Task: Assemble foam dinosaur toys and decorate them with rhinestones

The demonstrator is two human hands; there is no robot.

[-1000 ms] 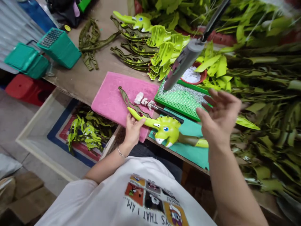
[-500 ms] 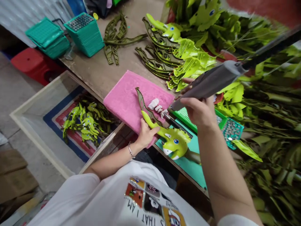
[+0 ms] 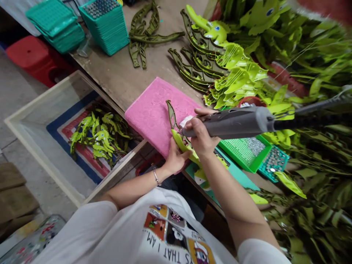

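My left hand is closed around a lime-green plastic toy dinosaur part at the near edge of a pink foam pad. A dark olive frame piece sticks out beyond the toy over the pad. In my right hand is a grey power screwdriver, its tip pointing left at the toy close to my left fingers. Whether the tip touches a screw cannot be made out. My right forearm covers most of the toy's head. Part of a white wrapped piece shows beside the tool's tip.
A green tray of small screws and a teal tray of metal parts lie to the right. Lime-green parts are piled behind. Stacked teal trays stand back left. A wooden-edged bin holds several dinosaur pieces.
My right hand has brought the screwdriver left and down, so its tip is now at the toy. My left hand keeps its hold. The view has shifted slightly.
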